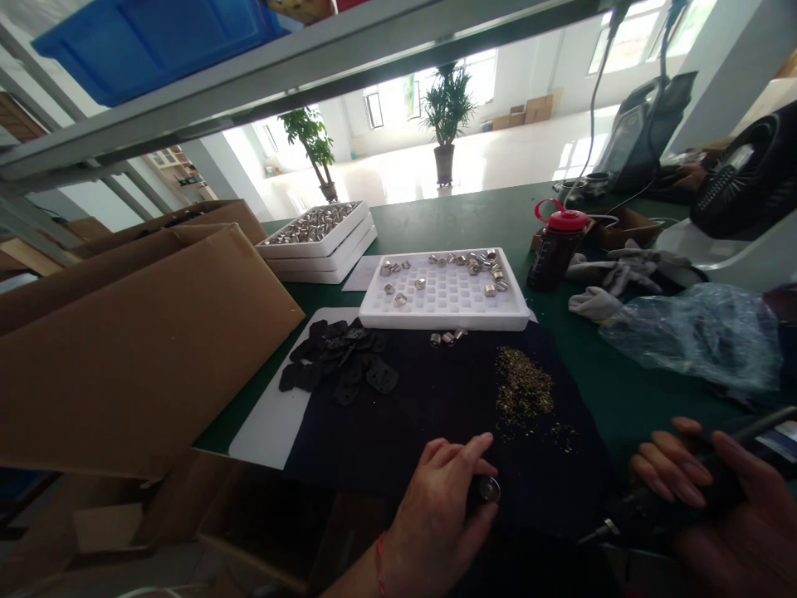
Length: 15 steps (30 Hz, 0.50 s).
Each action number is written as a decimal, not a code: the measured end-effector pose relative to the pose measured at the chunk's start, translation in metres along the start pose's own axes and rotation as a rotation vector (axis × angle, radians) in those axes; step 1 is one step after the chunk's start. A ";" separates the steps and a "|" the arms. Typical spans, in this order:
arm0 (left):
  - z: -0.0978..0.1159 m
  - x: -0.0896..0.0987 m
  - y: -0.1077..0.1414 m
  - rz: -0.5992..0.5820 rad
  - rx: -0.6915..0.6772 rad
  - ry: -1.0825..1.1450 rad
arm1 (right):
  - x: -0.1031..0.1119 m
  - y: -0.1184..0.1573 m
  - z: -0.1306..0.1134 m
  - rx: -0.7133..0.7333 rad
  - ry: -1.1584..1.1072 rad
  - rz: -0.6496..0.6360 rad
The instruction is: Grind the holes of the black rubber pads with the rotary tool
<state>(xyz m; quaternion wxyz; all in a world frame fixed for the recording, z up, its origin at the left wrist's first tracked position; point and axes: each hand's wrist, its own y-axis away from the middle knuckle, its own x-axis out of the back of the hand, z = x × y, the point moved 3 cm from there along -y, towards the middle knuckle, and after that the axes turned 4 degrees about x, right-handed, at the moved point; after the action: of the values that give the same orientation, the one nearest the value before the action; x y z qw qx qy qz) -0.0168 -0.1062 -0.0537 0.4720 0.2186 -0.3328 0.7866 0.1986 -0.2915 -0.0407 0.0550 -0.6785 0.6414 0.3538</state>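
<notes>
The left hand point(436, 507) has thumb and fingers closed on a small metal part point(490, 488), whose round end shows between their tips. The right hand point(703, 490) wraps its fingers around a black driver point(660, 515), the bit pointing toward the left hand, well apart from the part.

Both are at the near side of the bench point(429, 212), the left hand over a dark cloth point(436, 407). Just beyond the part, toward the right, lies a scattered heap of brass-coloured screws point(521, 390); farther left sits a pile of black plates point(354, 353). Between heap and pile the cloth gives flat room, up to three loose parts point(447, 339) in front of a white tray point(442, 321) partly filled with more.

The bench's front edge shows at the left, below a white sheet point(267, 428). A big carton point(155, 349) bounds that side, near stacked trays point(330, 264). A bottle point(551, 249), gloves point(598, 303) and a plastic bag point(697, 332) crowd the right. A shelf point(311, 58) crosses overhead.
</notes>
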 end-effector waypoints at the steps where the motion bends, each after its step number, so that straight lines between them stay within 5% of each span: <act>1: 0.001 -0.002 0.000 0.043 0.004 -0.036 | 0.001 0.000 0.001 0.001 -0.012 -0.010; 8: 0.004 -0.019 0.001 0.305 0.023 -0.239 | 0.011 -0.008 0.006 -0.011 -0.065 -0.032; 15: -0.002 -0.017 0.004 0.250 -0.002 -0.149 | 0.025 -0.015 0.010 -0.019 -0.119 -0.076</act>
<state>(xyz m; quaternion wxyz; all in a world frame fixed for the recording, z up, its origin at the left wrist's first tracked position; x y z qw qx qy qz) -0.0121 -0.1159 -0.0678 0.3445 0.2328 -0.3925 0.8204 0.2060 -0.3039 -0.0676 0.1001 -0.6806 0.6074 0.3974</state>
